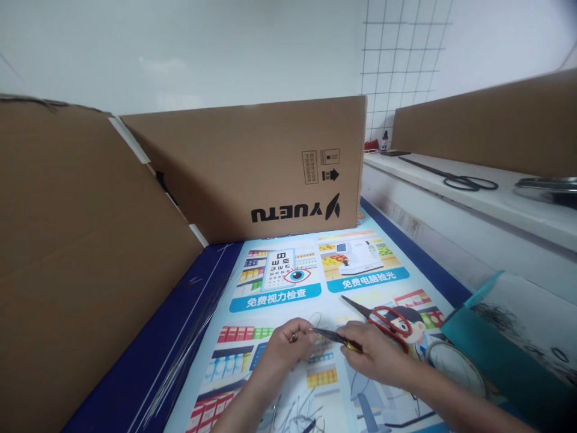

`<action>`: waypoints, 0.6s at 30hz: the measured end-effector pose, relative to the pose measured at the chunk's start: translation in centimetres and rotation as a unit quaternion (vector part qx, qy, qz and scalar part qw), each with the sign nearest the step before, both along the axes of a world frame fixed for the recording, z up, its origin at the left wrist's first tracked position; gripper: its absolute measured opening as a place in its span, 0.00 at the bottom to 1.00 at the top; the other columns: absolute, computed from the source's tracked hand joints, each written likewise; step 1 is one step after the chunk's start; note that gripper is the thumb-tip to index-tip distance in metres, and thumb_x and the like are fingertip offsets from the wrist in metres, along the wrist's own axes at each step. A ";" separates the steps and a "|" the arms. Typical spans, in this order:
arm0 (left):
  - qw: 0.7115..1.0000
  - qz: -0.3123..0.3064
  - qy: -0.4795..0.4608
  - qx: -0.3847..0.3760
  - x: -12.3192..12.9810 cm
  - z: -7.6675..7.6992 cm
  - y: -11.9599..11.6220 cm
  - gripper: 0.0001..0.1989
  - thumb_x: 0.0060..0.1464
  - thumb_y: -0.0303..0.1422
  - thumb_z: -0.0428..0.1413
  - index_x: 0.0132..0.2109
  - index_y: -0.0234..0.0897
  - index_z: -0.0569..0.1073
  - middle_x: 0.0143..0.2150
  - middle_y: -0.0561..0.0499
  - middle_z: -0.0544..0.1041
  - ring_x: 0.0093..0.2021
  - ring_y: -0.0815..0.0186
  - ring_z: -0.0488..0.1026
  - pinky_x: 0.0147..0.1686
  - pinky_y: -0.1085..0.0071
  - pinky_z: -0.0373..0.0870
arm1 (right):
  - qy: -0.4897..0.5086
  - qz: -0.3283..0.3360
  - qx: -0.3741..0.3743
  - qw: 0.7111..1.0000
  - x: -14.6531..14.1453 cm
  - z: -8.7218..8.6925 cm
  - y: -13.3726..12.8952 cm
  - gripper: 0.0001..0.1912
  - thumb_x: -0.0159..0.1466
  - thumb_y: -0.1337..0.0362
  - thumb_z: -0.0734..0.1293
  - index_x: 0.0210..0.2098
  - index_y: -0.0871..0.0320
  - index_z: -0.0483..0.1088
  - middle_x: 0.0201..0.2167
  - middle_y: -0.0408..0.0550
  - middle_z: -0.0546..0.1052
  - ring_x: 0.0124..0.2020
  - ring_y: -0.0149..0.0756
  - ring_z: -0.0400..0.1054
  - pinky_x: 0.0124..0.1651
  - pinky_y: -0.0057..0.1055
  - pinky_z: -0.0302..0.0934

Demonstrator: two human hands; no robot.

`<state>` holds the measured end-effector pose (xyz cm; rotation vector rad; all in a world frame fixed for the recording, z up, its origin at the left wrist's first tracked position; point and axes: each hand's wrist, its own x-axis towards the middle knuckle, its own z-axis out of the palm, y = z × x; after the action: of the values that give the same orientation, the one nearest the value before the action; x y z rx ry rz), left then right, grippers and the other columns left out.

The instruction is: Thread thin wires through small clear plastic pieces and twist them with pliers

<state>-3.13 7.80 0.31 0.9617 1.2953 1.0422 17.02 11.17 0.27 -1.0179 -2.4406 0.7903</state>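
Note:
My left hand (293, 344) is closed in a pinch on a thin wire (319, 317), part of which loops up above the fingertips. My right hand (372, 352) grips pliers (331, 335) with dark jaws and yellow on the handles. The jaw tips point left and reach my left fingertips. Just beyond my right hand lie red-handled scissors (390, 322), their blades toward the upper left. Several loose wire pieces (304, 416) lie on the printed sheet (274, 319) below my hands.
Cardboard panels (252, 162) stand at the left and back. At the right is a teal-edged box (505, 343) with dark thin strands inside, beside a round clear dish (456, 365). Large black scissors (460, 180) lie on the white ledge (523, 207).

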 end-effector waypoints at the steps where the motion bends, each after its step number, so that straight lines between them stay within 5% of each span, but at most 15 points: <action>1: 1.000 0.001 -0.003 0.004 0.0 0.3 -0.1 0.15 0.41 0.42 0.61 0.29 0.35 0.69 0.14 0.61 0.59 0.14 0.77 0.51 0.15 0.78 0.43 | -0.002 -0.004 0.001 1.000 0.0 0.0 0.0 0.04 0.55 0.71 0.59 0.26 0.58 0.62 0.24 0.41 0.66 0.26 0.30 0.60 0.29 0.24 0.49; 8: 0.998 0.015 -0.056 0.037 0.0 1.0 -0.5 0.14 0.50 0.43 0.54 0.33 0.36 0.69 0.17 0.57 0.66 0.15 0.75 0.57 0.16 0.79 0.49 | -0.015 -0.011 0.009 1.000 0.0 0.3 0.0 0.03 0.56 0.70 0.59 0.27 0.58 0.62 0.26 0.42 0.67 0.28 0.31 0.61 0.30 0.25 0.51; 18: 0.998 0.026 -0.015 0.053 0.3 0.9 -0.5 0.11 0.52 0.40 0.53 0.31 0.36 0.66 0.19 0.57 0.68 0.14 0.77 0.58 0.16 0.79 0.49 | -0.035 -0.021 0.019 0.999 0.0 0.5 -0.2 0.04 0.57 0.69 0.59 0.31 0.57 0.64 0.29 0.44 0.69 0.31 0.33 0.63 0.33 0.26 0.52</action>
<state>-2.80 7.34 1.25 0.9929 1.2552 1.1714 17.02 10.98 0.76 -1.0959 -2.4745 0.7024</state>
